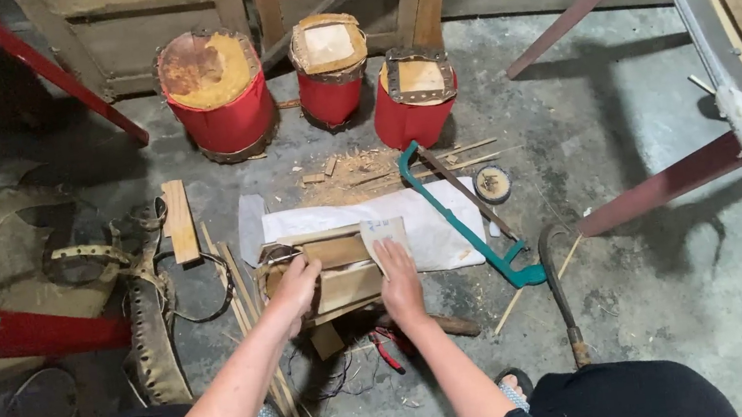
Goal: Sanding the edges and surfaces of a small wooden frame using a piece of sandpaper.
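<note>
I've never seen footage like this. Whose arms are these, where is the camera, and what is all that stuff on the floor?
There is no machine here: the arms belong to a person wearing a camera on the head, so this single picture looks down at their own hands and knees. The left hand grips a small wooden frame on the concrete floor. The right hand presses a sheet of sandpaper flat against the frame's top. A white cloth lies under and behind the frame. To the right lie a green-framed hacksaw and a curved metal tool. Red-handled pliers lie by the right wrist. Farther back stand three red drums, with wood shavings in front of them.
</note>
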